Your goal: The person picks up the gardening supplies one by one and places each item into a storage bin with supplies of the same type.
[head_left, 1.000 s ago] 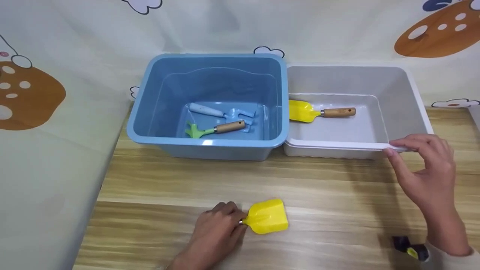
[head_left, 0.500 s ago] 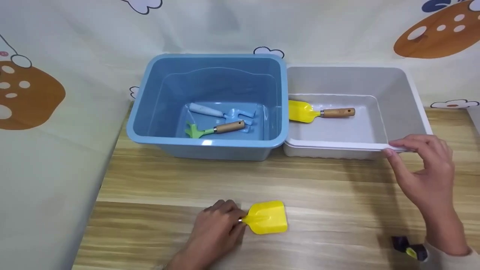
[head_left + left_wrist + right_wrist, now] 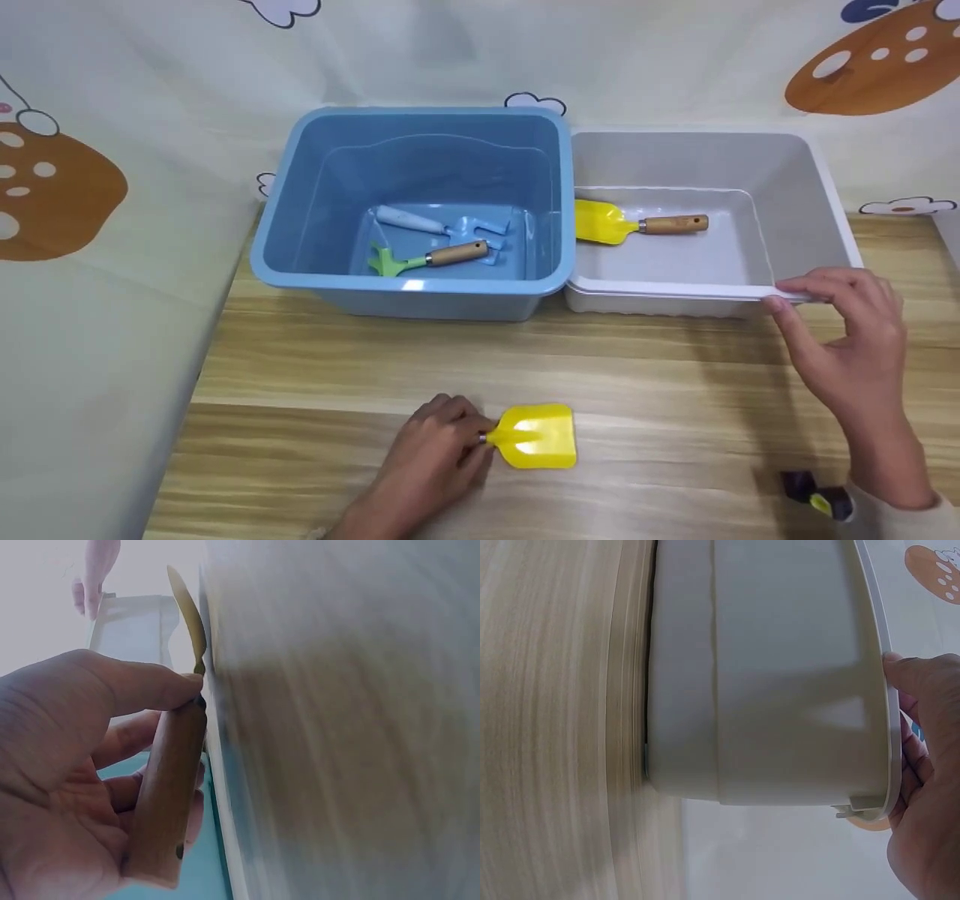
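Observation:
My left hand [image 3: 435,457] grips a toy shovel by its wooden handle [image 3: 166,791], thumb near the metal collar. The shovel's yellow blade [image 3: 536,436] points right, low over the wooden table. With thumb and fingers my right hand [image 3: 855,330] pinches the front rim of the white bin [image 3: 675,291] near its right corner; the right wrist view shows the bin's outer wall [image 3: 795,690] beside that hand. Inside the white bin lies a yellow trowel [image 3: 600,223] with a wooden handle, its blade tip hidden by the blue bin's rim.
A blue bin [image 3: 412,283] stands against the white bin's left side. It holds a light-blue fork [image 3: 409,219] and a green rake [image 3: 390,261] with a wooden handle. Behind both hangs a printed curtain [image 3: 420,52]. The wooden table [image 3: 300,375] extends in front.
The shovel's blade has turned slightly in my left hand's grip, and light now glints on it. My right hand stays on the white bin's rim.

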{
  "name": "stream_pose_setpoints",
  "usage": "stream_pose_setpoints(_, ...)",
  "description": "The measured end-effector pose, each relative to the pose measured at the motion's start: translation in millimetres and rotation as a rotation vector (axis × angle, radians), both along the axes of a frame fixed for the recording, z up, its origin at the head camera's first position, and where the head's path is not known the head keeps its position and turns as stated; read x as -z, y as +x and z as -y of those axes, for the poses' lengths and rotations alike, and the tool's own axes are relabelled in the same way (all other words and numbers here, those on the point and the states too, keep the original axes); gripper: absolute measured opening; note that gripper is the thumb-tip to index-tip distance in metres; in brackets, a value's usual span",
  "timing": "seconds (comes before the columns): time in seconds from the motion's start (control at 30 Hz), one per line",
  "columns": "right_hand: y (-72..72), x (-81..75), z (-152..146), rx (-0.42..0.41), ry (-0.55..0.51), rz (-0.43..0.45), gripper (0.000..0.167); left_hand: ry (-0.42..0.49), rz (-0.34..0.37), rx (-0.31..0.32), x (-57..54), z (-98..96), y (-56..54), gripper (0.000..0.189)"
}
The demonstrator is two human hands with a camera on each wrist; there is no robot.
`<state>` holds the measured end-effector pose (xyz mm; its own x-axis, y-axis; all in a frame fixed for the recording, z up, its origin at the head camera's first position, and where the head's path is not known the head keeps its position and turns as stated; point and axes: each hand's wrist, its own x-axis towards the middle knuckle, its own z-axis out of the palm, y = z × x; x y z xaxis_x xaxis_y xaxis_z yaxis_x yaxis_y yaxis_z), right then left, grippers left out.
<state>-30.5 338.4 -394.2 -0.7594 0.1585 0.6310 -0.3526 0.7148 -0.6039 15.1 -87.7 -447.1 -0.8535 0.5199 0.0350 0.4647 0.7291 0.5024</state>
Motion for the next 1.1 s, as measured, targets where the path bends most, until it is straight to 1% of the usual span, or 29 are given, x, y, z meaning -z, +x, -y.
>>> stream_pose_setpoints(0.17, -0.9, -0.2, 1.3, -0.008, -0.003, -0.013, 0.023, 0.019, -0.016, 0.002, -0.4, 0.5, 0.8, 0.015)
stream_pose_setpoints(0.33, -1.0, 1.1, -0.9, -0.005, 0.01, 0.006, 0.019, 0.015, 0.032, 0.004, -5.3, -0.6, -0.4, 0.014)
stream_pose_setpoints(0.43, -1.6, 3.1, -2.9, 0.002, 0.019, 0.019, 0.019, 0.005, 0.058, -0.002, -8.8, -0.6, -1.3, 0.015)
stream_pose_setpoints(0.5, -1.9, 4.3, -4.2, 0.008, 0.025, 0.029, 0.02, 0.0, 0.07, -0.007, -11.3, -0.7, -1.8, 0.016)
stream_pose_setpoints(0.57, -1.9, 4.7, -5.1, 0.009, 0.028, 0.031, 0.021, 0.005, 0.066, -0.005, -14.0, -1.2, -2.4, 0.016)
stream_pose_setpoints(0.7, -1.2, 4.3, -6.0, 0.004, 0.019, 0.019, 0.02, 0.018, 0.095, -0.012, -22.2, -3.1, -4.8, 0.019)
stream_pose_setpoints(0.83, -1.7, 4.4, -5.0, 0.007, 0.019, 0.021, 0.02, 0.014, 0.162, -0.041, -33.2, -4.8, -8.4, 0.022)
stream_pose_setpoints(0.9, -1.5, 4.3, -4.0, 0.011, 0.019, 0.027, 0.02, 0.011, 0.176, -0.048, -38.7, -6.3, -10.8, 0.023)
stream_pose_setpoints(1.1, -1.1, 3.5, -2.7, 0.003, 0.004, -0.005, 0.02, 0.027, 0.152, -0.041, -52.9, -11.2, -17.7, 0.024)
